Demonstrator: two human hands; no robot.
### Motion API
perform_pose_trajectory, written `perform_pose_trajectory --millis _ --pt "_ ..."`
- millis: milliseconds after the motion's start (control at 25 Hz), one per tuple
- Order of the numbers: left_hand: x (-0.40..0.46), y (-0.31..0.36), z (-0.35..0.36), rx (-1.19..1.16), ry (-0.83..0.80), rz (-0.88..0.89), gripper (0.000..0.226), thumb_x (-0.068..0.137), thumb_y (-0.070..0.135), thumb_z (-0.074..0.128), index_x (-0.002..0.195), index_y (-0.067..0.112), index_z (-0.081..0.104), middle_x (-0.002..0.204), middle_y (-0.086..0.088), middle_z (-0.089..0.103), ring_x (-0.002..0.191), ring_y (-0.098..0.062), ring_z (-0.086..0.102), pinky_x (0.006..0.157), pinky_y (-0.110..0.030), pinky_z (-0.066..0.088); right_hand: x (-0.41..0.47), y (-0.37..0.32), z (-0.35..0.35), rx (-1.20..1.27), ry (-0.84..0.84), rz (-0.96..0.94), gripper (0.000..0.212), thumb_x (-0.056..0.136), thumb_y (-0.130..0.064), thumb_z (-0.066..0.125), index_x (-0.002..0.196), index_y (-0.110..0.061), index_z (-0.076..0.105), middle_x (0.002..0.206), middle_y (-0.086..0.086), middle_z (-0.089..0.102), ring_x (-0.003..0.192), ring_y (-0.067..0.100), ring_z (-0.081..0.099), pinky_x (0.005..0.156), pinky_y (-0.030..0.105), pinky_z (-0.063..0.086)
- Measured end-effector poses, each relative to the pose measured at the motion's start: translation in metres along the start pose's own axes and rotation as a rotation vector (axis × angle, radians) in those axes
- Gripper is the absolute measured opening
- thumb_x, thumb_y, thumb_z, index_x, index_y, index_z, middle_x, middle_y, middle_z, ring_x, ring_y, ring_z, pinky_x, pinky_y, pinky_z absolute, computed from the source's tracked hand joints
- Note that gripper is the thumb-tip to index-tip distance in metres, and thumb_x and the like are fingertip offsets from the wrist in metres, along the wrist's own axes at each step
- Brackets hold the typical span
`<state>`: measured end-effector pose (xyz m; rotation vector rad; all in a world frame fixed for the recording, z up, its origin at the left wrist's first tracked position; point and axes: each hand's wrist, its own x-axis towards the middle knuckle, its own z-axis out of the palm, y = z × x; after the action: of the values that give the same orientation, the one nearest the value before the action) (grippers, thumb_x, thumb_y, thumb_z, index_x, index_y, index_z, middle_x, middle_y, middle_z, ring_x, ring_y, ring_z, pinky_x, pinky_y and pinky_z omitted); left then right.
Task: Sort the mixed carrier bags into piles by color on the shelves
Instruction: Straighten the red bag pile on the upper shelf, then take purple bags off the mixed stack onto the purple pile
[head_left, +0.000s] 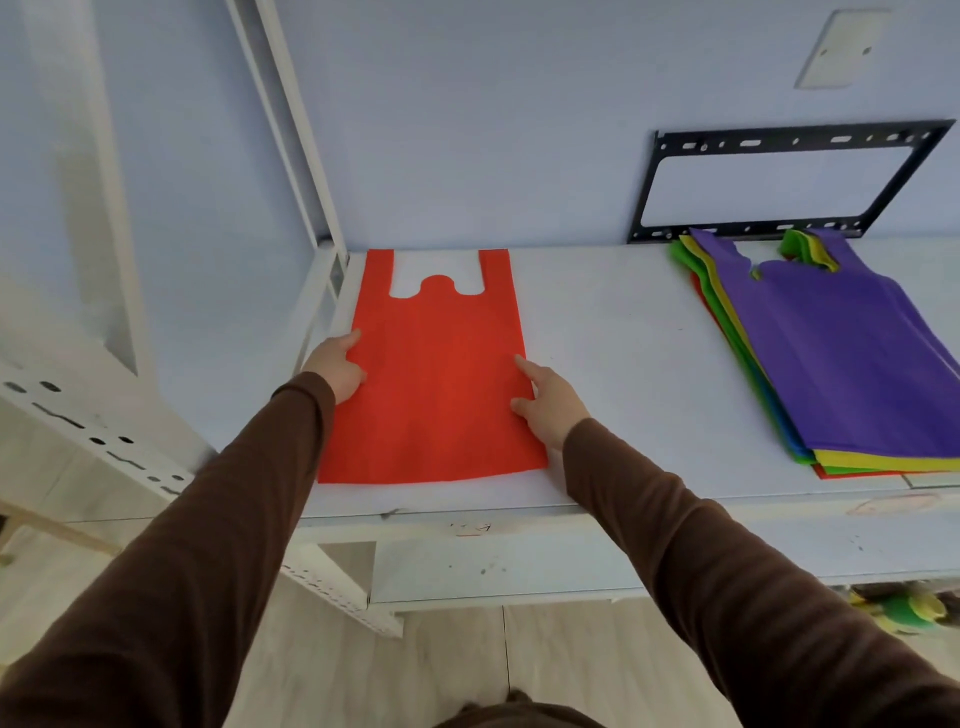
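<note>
**Operator:** State the condition of both hands.

**Inspector:** The left hand (340, 368) lies flat and unclenched, fingers spread on the left edge of the flat orange-red non-woven vest-style carrier bag (434, 374). The right hand (545, 400) is likewise unclenched, index finger extended, pressing the bag's right edge. Neither hand grasps anything; both appear to square the bag in place. Brown long sleeves cover both arms.

**Operator:** Location of the bag?

**Inspector:** It lies flat at the left end of the white painted shelf board (613, 364), handle loops toward the wall, bottom hem near the front edge.

**Operator:** Progress of the sort?

**Inspector:** Early, by my judgement. One colour pile is started, and it shows a single bag. Well apart, at the right end of the same shelf, sits the mixed stack of carrier bags (831, 364): a purple one on top, with yellow, green, blue and red edges fanned out beneath. That stack remains to be separated. Coloured material is visible on a lower level at far right, but it is too blurred to identify.

**Operator:** Materials and shapes?

**Inspector:** The bags are matte, thin, fabric-like sheets with a scalloped cut-out between two straps. They should slide readily on the smooth shelf. A black perforated metal bracket frame (779, 182) hangs on the pale wall behind the stack.
</note>
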<state>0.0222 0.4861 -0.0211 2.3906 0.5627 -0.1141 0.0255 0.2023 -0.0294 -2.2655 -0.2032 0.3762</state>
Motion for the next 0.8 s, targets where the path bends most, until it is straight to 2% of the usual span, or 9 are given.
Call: perform_pose_trajectory --millis 160,240,360,440,640,800 --pt "-0.017 0.019 -0.003 0.223 0.078 0.083 0.066 0.089 0.029 0.061 0.149 0.024 0.035 0.153 -0.011 0.033 0.138 -0.035 0.030 0.112 -0.040 0.027 -0.008 0.006 -0.025 -0.248 0.126 -0.083 0.054 0.092 -0.031 0.056 0.144 -0.025 0.043 0.147 0.003 0.045 0.122 0.025 0.054 0.105 0.034 0.039" --pt "-0.029 0.048 0.004 0.176 0.100 0.213 0.060 0.090 0.032 0.059 0.146 0.022 0.040 0.151 -0.011 0.036 0.138 -0.035 0.028 0.113 -0.041 0.024 -0.018 0.012 -0.043 -0.331 0.212 -0.142 0.047 0.092 -0.033 0.054 0.138 -0.025 0.049 0.144 0.000 0.047 0.118 0.025 0.055 0.101 0.035 0.044" --pt "-0.048 0.101 0.029 0.157 0.088 0.428 0.055 0.091 0.030 0.059 0.142 0.018 0.045 0.148 -0.010 0.042 0.139 -0.030 0.031 0.114 -0.038 0.021 -0.039 0.029 -0.075 -0.425 0.335 -0.178 0.042 0.094 -0.032 0.053 0.135 -0.025 0.053 0.143 -0.001 0.050 0.125 0.025 0.048 0.100 0.036 0.042" --pt "-0.057 0.135 0.052 0.145 0.067 0.525 0.051 0.091 0.029 0.060 0.140 0.018 0.048 0.146 -0.010 0.045 0.138 -0.030 0.033 0.114 -0.038 0.020 -0.054 0.045 -0.104 -0.465 0.428 -0.208 0.039 0.093 -0.030 0.054 0.131 -0.025 0.057 0.139 0.000 0.054 0.122 0.028 0.049 0.099 0.038 0.043" --pt "-0.075 0.223 0.128 0.099 -0.027 0.618 0.050 0.091 0.030 0.061 0.139 0.019 0.050 0.144 -0.009 0.047 0.135 -0.029 0.034 0.110 -0.032 0.023 -0.087 0.112 -0.195 -0.458 0.596 -0.160 0.033 0.092 -0.031 0.055 0.124 -0.026 0.061 0.127 -0.001 0.061 0.110 0.028 0.053 0.090 0.042 0.047" --pt "-0.088 0.290 0.197 0.022 -0.090 0.575 0.055 0.089 0.030 0.063 0.140 0.020 0.046 0.140 -0.008 0.051 0.131 -0.029 0.042 0.109 -0.035 0.030 -0.103 0.184 -0.266 -0.382 0.601 -0.102 0.034 0.092 -0.031 0.056 0.125 -0.025 0.061 0.126 0.001 0.062 0.111 0.029 0.053 0.094 0.042 0.047"
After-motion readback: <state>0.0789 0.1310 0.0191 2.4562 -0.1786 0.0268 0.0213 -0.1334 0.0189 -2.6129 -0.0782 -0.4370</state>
